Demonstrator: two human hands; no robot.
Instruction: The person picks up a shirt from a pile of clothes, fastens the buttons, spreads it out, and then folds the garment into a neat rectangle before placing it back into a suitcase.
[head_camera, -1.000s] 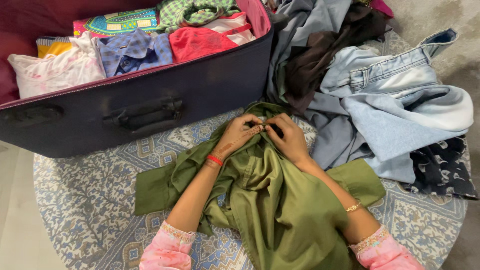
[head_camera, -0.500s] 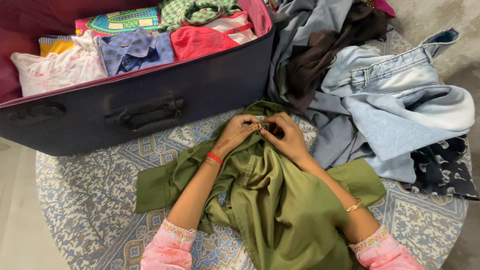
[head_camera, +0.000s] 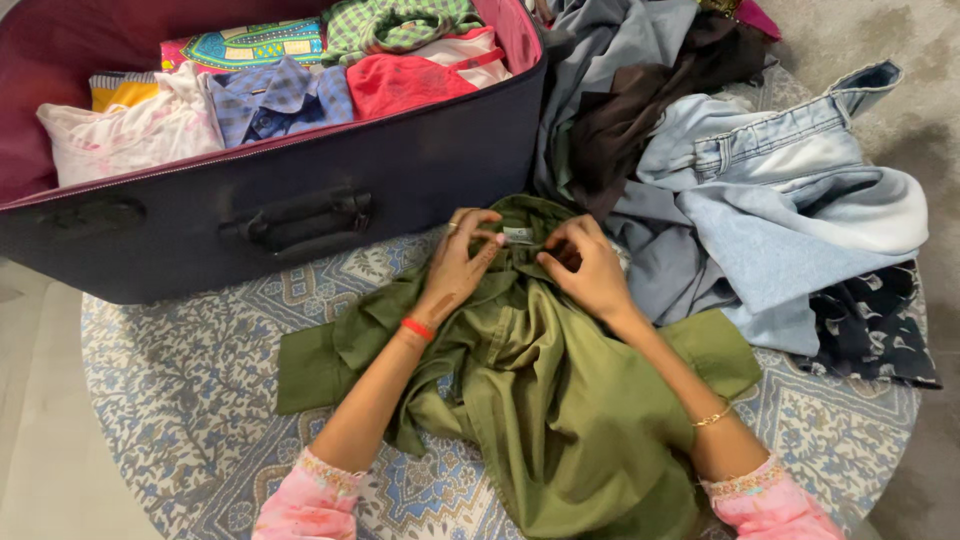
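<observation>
olive cotton, soft and light, is what your hands are working: the green shirt (head_camera: 540, 400) lies crumpled on the patterned desk (head_camera: 170, 400), collar away from you. it will drape and slide, not hold shape, so grip it at the firmer collar and placket. your left hand (head_camera: 455, 270) rests on the left collar side, fingers loosely curled and pressing the cloth, not fully closed. your right hand (head_camera: 590, 272) pinches the collar edge beside the small label, fingertips drawn together. the two hands sit near each other, not touching. beyond them stands an open dark suitcase (head_camera: 300, 200) holding folded clothes, and to its right a heap of loose garments topped by pale jeans (head_camera: 790, 190).
</observation>
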